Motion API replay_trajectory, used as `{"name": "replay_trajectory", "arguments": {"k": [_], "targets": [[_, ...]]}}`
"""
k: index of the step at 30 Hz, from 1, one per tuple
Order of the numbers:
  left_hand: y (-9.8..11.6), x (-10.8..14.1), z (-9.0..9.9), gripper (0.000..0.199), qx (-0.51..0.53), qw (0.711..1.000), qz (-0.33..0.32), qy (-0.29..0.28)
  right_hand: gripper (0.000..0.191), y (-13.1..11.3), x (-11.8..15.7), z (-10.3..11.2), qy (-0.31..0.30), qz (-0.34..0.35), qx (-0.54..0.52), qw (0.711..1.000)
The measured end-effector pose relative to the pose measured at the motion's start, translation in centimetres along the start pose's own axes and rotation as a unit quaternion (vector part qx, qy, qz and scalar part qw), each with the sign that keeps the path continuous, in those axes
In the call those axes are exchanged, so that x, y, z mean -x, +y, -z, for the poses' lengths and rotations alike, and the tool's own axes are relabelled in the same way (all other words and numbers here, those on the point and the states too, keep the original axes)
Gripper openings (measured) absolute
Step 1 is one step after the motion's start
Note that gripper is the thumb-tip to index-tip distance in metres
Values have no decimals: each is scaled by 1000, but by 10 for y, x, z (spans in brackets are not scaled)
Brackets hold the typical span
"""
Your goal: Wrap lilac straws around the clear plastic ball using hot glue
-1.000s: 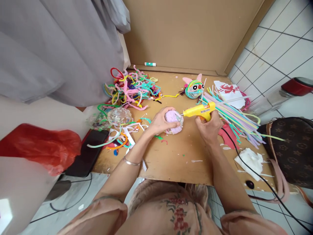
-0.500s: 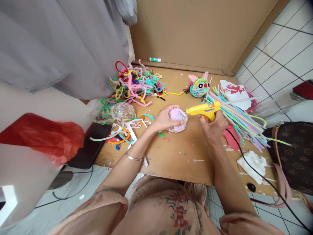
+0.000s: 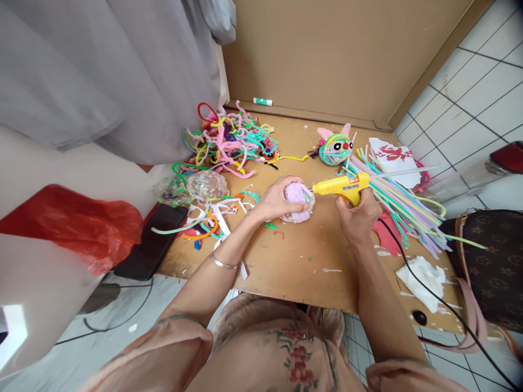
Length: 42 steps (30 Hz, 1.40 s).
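Note:
My left hand [image 3: 281, 200] is closed around a round clear ball partly wrapped in lilac pipe cleaner [image 3: 297, 198], held over the middle of the table. In my right hand [image 3: 359, 212] is a yellow glue gun [image 3: 341, 186], its handle gripped and its nozzle pointing left at the ball's right side. Whether the tip touches the ball is too fine to make out. A clear glue stick [image 3: 408, 171] sticks out of the gun's back end, and a black cord [image 3: 402, 247] runs from the handle to the lower right.
A tangle of coloured pipe cleaners [image 3: 231, 139] lies at the back left, near a clear textured ball [image 3: 206, 185]. Behind the gun sits a decorated pipe-cleaner ball [image 3: 335, 148]. Straight pipe cleaners [image 3: 412, 209], a crumpled tissue [image 3: 423, 280] and a brown bag [image 3: 486, 267] are at right.
The glue gun's nozzle has drawn back slightly from the lilac-wrapped ball. My left hand still holds the ball in nearly the same spot, and the whole view has shifted a little.

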<state>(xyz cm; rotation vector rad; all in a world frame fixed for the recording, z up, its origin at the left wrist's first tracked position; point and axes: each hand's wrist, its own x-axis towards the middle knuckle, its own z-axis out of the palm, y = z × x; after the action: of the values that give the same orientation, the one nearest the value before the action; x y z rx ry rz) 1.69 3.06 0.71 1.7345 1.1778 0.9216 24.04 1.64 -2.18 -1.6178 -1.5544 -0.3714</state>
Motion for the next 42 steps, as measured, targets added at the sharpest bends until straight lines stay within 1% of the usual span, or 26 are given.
{"name": "replay_trajectory", "arguments": {"k": [8,27,37,42], "targets": [[1,0,0,61,-6,1000,1,-2,20,-1,0,2,-5,1,1,1000],[0,0,1,61,-10,1000,-4,-3,18,0,0,0,20,17,4,1000],[0,1,0,62,-7,1000,-3,0,18,-6,-3,2,-3,-34,6,999],[-3,-1,1,64,-10,1000,-5,-6,25,-3,-8,-2,-16,-106,-31,994]]}}
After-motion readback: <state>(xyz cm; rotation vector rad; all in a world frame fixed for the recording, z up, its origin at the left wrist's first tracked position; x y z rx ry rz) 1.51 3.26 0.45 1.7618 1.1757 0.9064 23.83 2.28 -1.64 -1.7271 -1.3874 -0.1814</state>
